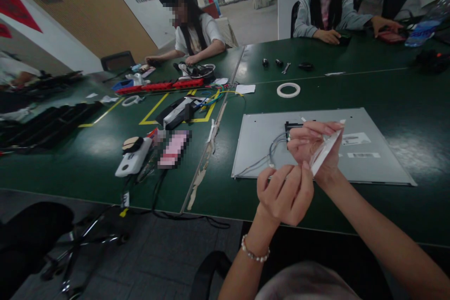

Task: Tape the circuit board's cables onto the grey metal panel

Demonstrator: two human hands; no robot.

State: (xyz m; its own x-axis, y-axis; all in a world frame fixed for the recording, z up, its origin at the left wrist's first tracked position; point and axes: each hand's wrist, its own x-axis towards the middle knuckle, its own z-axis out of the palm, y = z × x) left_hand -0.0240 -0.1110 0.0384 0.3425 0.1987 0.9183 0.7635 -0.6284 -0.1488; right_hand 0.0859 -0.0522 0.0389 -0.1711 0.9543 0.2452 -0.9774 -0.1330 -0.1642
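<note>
The left hand [284, 194], nearest the lens, is curled, its fingertips pinching the lower end of a clear plastic strip [325, 150]. The right hand [312, 143], at its 1 o'clock, grips the strip higher up. Both are held above the green table [404, 89], over the near edge of a grey metal panel [256, 140]. Thin wires [270, 154] lie on the panel at the hands' 9 o'clock. A white tape roll [288, 90] sits at the panel's 12 o'clock.

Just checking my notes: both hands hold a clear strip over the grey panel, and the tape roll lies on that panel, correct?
No: the head view shows the tape roll on the green table beyond the grey panel. Left hand and right hand do hold the clear strip over it.
</note>
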